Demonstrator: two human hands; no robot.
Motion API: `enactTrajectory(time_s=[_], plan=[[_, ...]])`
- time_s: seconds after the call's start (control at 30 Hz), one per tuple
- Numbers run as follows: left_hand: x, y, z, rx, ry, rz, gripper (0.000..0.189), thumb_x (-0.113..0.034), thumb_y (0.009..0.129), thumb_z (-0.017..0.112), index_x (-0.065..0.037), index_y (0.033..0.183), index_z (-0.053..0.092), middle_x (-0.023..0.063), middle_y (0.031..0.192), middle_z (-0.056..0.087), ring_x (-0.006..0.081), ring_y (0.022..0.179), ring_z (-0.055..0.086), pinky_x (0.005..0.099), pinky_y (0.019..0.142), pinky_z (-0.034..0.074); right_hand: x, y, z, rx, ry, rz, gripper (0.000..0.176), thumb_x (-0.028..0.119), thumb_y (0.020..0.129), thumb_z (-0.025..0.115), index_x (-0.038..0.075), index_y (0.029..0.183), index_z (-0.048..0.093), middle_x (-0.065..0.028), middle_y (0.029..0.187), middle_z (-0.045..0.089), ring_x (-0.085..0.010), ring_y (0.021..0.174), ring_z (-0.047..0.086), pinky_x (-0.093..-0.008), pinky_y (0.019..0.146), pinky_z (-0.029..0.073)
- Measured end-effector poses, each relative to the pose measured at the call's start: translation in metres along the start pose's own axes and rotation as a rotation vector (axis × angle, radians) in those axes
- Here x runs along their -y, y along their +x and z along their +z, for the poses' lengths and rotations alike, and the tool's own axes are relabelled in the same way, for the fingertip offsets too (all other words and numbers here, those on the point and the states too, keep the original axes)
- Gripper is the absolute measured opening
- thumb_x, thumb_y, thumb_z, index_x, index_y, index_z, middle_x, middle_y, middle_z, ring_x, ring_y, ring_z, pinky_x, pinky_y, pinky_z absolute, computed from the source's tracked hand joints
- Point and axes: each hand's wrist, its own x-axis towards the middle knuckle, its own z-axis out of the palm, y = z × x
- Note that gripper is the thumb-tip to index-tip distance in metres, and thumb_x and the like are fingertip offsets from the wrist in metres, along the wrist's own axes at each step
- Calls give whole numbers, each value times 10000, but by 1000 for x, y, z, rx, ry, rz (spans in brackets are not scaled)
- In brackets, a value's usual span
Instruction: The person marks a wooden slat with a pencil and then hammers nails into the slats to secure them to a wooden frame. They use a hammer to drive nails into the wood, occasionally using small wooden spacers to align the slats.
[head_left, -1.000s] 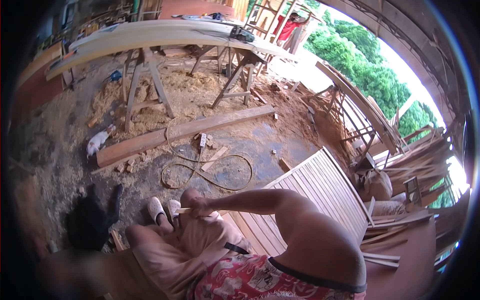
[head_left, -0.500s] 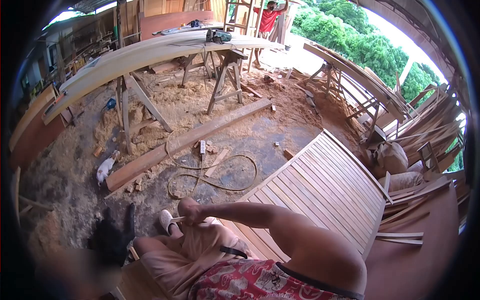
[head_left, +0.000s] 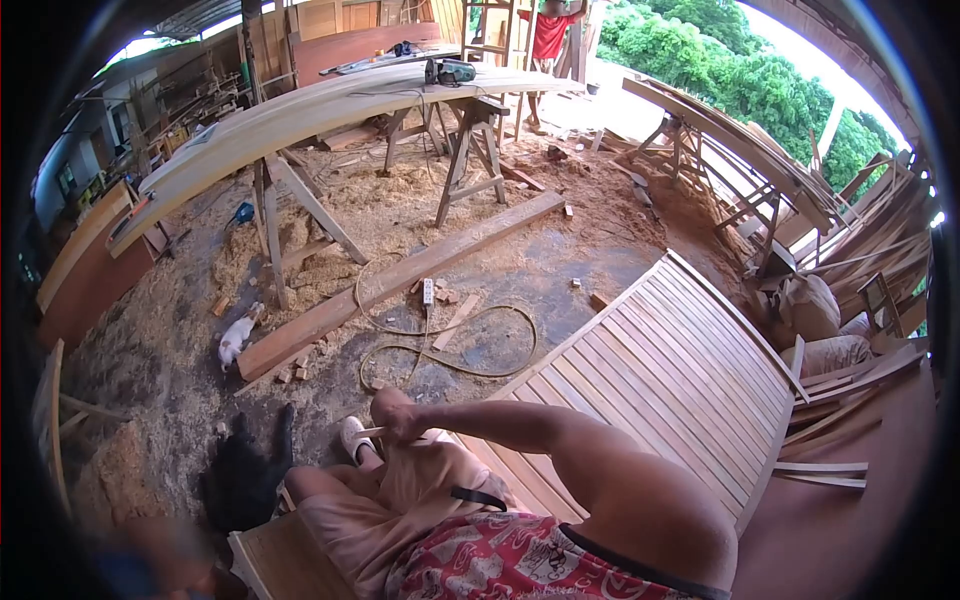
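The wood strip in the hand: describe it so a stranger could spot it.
Find the big slatted panel on the floor. Off its near left corner, the right hand sits over tan shorts, gripping a thin pale wood strip, the only piece held, not lying on the ground.

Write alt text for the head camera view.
A bare right hand grips a thin wooden strip in an open-sided woodshop. Ahead lie a slatted wooden panel, a looped cord on the sawdust-strewn floor and a long plank on trestles.
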Motion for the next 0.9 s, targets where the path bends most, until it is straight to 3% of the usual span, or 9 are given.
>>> enactTrajectory(time_s=[0.13,0.27,0.33,0.37,0.53,0.6,0.67,0.73,0.9], plan=[[8,0,5,21,-2,-6,383,-393,958,626,-84,1176,685,169,1258,630,360,1051,641,533,852,522,-31,7,31,-181,151,-166,262,262,736,663,36,854,725,-193,887,685,-362,901,649,-485,806,470],[16,-7,6,45,-1,-8,384,-390,958,628,-81,1178,686,169,1250,636,357,1056,641,525,862,520,12,-26,-27,-171,48,-230,255,213,719,648,33,881,725,-202,895,690,-373,895,652,-485,792,487],[18,-4,9,59,-1,-3,384,-388,957,630,-80,1179,686,169,1246,639,355,1059,640,521,867,519,28,-39,-37,-223,354,-69,284,219,744,641,34,943,723,-217,918,698,-363,910,668,-466,824,510],[20,-7,9,62,-7,-4,385,-387,957,630,-79,1180,686,169,1244,641,354,1060,640,519,869,518,-6,-28,3,-264,474,39,281,223,741,645,37,938,717,-208,869,692,-368,855,675,-446,793,520],[21,-7,19,79,-4,-9,386,-384,957,634,-75,1183,687,169,1234,648,350,1067,639,509,882,516,19,-71,-30,-280,566,283,299,263,788,665,47,988,714,-159,877,721,-303,835,704,-431,744,532],[20,-9,22,83,-14,-10,387,-382,957,635,-74,1184,688,169,1230,651,348,1069,639,505,887,515,4,-88,-28,-415,655,295,253,225,877,654,12,1008,697,-83,805,694,-163,750,660,-342,688,525],[18,-13,26,89,-25,-8,387,-380,956,636,-72,1185,688,169,1226,654,346,1072,639,501,892,514,-13,-111,-29,-529,570,415,240,259,845,668,51,955,710,-118,737,695,-245,662,673,-401,640,520],[14,-19,27,98,-47,0,388,-379,956,637,-71,1186,689,169,1223,657,344,1075,638,497,897,513,-26,-138,-29,-541,617,703,252,287,877,642,47,925,702,-124,722,686,-226,647,660,-404,627,513],[-20,-56,15,171,-162,-10,390,-375,956,641,-67,1189,690,170,1213,665,340,1081,637,487,909,510,-58,-212,-6,-618,261,972,287,302,905,542,58,890,691,-190,775,700,-345,730,694,-471,672,534]])
